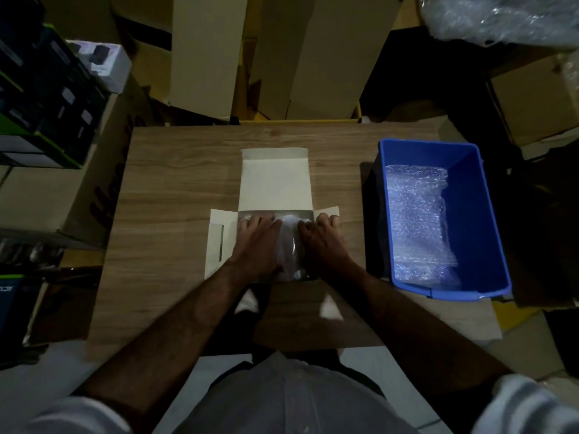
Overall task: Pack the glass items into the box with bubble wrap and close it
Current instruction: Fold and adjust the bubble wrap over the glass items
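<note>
A white cardboard box lies open in the middle of the wooden table, lid folded away from me and side flaps spread out. Inside it sits a bubble-wrapped glass item. My left hand presses down on its left side, fingers curled over the wrap. On the bundle's right side my right hand presses the same way. Most of the box's inside is hidden under both hands.
A blue plastic bin stands at the table's right end with a sheet of bubble wrap in it. Stacked cardboard cartons rise behind the table, more boxes on the left, and a bubble wrap roll top right.
</note>
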`<control>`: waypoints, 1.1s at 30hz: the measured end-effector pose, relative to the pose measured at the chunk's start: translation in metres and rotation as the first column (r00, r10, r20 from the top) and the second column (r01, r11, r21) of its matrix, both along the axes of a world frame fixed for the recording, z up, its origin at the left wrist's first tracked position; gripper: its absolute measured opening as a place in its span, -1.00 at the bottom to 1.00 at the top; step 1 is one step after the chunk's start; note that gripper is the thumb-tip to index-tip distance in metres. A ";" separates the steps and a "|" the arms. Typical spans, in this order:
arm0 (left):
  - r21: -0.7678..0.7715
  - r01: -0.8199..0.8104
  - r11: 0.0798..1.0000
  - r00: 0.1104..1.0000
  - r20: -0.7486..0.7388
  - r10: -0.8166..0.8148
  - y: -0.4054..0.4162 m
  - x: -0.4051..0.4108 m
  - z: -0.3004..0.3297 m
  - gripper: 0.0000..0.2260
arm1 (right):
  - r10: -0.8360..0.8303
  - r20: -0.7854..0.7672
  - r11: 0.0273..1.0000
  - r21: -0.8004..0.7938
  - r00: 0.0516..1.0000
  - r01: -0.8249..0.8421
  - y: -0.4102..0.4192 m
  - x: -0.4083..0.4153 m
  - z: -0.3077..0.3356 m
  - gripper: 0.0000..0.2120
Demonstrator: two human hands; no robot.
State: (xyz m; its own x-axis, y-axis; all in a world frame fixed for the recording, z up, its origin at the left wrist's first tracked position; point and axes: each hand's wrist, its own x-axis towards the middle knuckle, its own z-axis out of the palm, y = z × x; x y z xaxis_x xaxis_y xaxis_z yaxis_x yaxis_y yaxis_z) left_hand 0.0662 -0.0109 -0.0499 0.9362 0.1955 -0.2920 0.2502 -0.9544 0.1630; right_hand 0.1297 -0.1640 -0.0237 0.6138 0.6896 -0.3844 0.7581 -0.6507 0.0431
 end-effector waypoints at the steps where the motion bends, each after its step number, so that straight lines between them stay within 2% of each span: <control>1: 0.003 -0.016 1.000 0.999 -0.027 0.016 -0.002 0.000 0.002 -0.51 | -0.020 0.001 1.000 -0.001 1.000 0.020 0.001 0.000 -0.001 -0.49; 4: -0.010 0.080 0.997 0.995 0.058 -0.079 -0.001 -0.014 0.005 -0.23 | -0.005 0.045 0.997 0.077 0.999 0.001 0.001 -0.001 -0.006 -0.56; 5: -0.011 0.102 0.995 0.993 0.061 -0.101 0.000 -0.020 0.008 -0.20 | -0.011 0.045 0.996 0.085 0.999 0.007 0.000 -0.001 -0.007 -0.57; 7: 0.019 0.091 0.996 0.995 0.039 -0.092 -0.004 -0.015 0.009 -0.22 | -0.020 0.030 0.993 0.119 0.999 0.016 -0.001 -0.001 -0.006 -0.57; 10: 0.009 0.030 1.000 0.999 -0.025 -0.029 -0.002 -0.004 0.012 -0.40 | 0.008 0.057 0.989 0.145 0.998 -0.016 -0.002 -0.002 -0.009 -0.52; 11: -0.036 0.044 0.998 0.999 -0.006 -0.045 0.004 -0.008 0.013 -0.35 | 0.029 0.057 0.984 0.174 0.998 -0.039 -0.003 -0.002 -0.010 -0.44; 14: -0.125 0.061 0.990 0.997 -0.038 -0.066 0.034 -0.031 0.026 0.00 | 0.090 -0.010 0.978 0.191 0.996 -0.086 -0.008 -0.008 -0.016 -0.04; 16: -0.097 0.101 0.990 0.987 -0.118 -0.112 0.047 -0.039 0.032 0.09 | 0.077 -0.073 0.976 0.209 0.994 -0.060 -0.010 -0.015 -0.020 0.07; 18: -0.088 0.115 0.989 0.975 -0.182 -0.130 0.044 -0.040 0.037 0.14 | 0.050 -0.124 0.975 0.222 0.991 -0.022 -0.006 -0.020 -0.020 0.09; 21: -0.069 0.097 0.993 0.966 -0.235 -0.111 0.030 -0.032 0.039 0.05 | -0.026 -0.196 0.985 0.164 0.980 0.058 0.009 -0.020 -0.013 0.11; 26: -0.086 -0.053 0.995 0.978 -0.205 0.035 0.020 -0.018 0.023 -0.45 | -0.062 -0.169 0.992 0.098 0.984 0.079 0.018 -0.022 -0.010 0.08; 27: -0.101 -0.054 0.993 0.981 -0.190 0.034 0.020 -0.020 0.022 -0.44 | -0.060 -0.172 0.993 0.093 0.983 0.077 0.017 -0.022 -0.012 0.08; 30: -0.115 0.032 0.993 0.982 -0.182 -0.052 0.016 -0.028 0.030 -0.28 | -0.028 -0.160 0.992 0.118 0.987 0.048 0.010 -0.023 -0.010 0.03; 33: -0.172 0.009 0.985 0.995 -0.099 -0.026 0.012 -0.035 0.038 -0.17 | -0.056 -0.234 0.948 0.292 0.971 0.125 -0.007 -0.023 0.001 -0.10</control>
State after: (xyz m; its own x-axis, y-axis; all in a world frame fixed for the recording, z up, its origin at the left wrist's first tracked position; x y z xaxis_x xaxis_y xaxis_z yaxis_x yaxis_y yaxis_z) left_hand 0.0310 0.0016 -0.0115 0.9034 0.1183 -0.4122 0.2570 -0.9188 0.2995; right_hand 0.1067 -0.1713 -0.0228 0.6025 0.7399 -0.2992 0.6635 -0.6727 -0.3274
